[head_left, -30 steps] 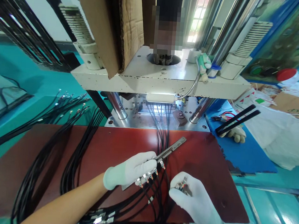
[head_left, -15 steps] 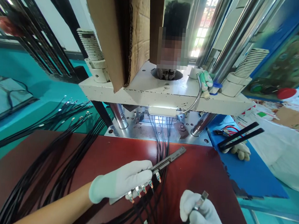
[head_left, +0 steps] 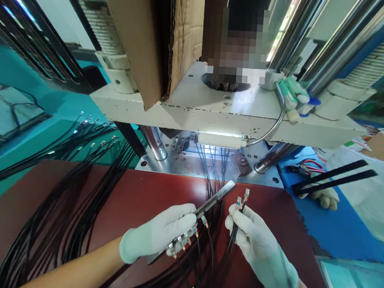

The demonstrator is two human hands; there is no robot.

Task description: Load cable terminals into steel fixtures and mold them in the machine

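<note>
My left hand, in a white glove, is closed around a narrow metal bar that slants up to the right. Several cable ends with metal connectors sit along the bar's lower edge, below my fingers. To the right, my gloved right hand pinches black cables, whose connector tips point upward above the fingertips. The two hands are apart, with the bar's far end between them. Other thin cables run from the press down behind the bar.
A press with a white plate and metal base stands ahead. Black cable bundles lie left on the red table. Pliers and a glove rest on the blue board. A cardboard sheet stands above.
My right hand has moved up and left, nearer the bar, and cables with connectors now show upright in its fingers. My left hand still holds the bar. The view has shifted.
</note>
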